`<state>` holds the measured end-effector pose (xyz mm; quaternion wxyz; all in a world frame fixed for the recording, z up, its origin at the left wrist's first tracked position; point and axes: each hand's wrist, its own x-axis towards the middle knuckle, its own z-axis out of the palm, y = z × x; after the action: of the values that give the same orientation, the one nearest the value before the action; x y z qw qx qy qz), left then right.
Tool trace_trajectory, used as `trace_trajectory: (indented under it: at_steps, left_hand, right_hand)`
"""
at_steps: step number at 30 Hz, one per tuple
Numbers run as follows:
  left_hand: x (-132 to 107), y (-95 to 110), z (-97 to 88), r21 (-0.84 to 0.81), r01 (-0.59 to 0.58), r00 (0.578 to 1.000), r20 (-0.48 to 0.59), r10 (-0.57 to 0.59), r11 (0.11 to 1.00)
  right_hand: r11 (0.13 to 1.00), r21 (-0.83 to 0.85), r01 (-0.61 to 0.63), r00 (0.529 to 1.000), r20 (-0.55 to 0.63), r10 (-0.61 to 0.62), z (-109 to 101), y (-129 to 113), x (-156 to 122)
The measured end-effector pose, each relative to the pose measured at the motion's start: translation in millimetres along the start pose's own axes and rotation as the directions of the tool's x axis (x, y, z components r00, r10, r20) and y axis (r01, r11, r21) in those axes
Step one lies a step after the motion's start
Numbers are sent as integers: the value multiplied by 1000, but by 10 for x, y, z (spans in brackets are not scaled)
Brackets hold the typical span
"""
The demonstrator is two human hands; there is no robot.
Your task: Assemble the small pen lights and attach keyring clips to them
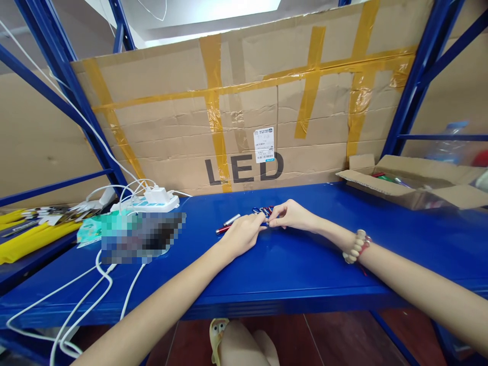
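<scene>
My left hand rests low over the blue shelf top, its fingers closed and pointing right. My right hand, with a beaded bracelet on the wrist, meets it fingertip to fingertip in a pinch. Whatever small piece sits between the fingertips is too hidden to name. Beside the left hand lie a slim red metal tube and a silver tube. Just behind the fingers is a small cluster of blue, silver and red metal clips, partly covered by the hands.
An open cardboard box holding small coloured items stands at the right. On the left are a white power strip, loose white cables and a blurred-out object. A taped cardboard sheet closes off the back.
</scene>
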<state>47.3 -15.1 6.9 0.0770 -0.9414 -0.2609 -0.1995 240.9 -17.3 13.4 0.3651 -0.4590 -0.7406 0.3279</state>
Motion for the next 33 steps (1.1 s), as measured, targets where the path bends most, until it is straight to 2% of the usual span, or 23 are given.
trace_trajectory:
  at_steps: [7,13,19,24,26,30,33]
  left_hand:
    - [3,-27,27,-148,49,997,-59,-58,988]
    - [16,-58,49,-106,16,998,-59,-22,994]
    - [35,-43,30,-46,44,998,-53,-47,998]
    - [39,-43,-36,-96,66,997,-23,-68,993]
    - [32,-66,-73,-117,59,998,7,-59,991]
    - [20,-115,-134,-121,12,1000,13,-10,993]
    - [20,-127,-143,-103,16,1000,14,-15,995]
  right_hand:
    - [1000,19,13,999,-36,-13,7,10,23]
    - [996,-58,63,997,-50,-66,-4,-5,23]
    - [991,-78,105,991,-75,-111,-17,-33,16]
    - [988,-82,128,986,-98,-136,6,-39,8]
    - [984,-113,138,983,-107,-150,32,-38,6]
    - [962,-210,176,975,-97,-200,71,-29,6]
    - [936,-273,223,963,-86,-255,58,-35,-2]
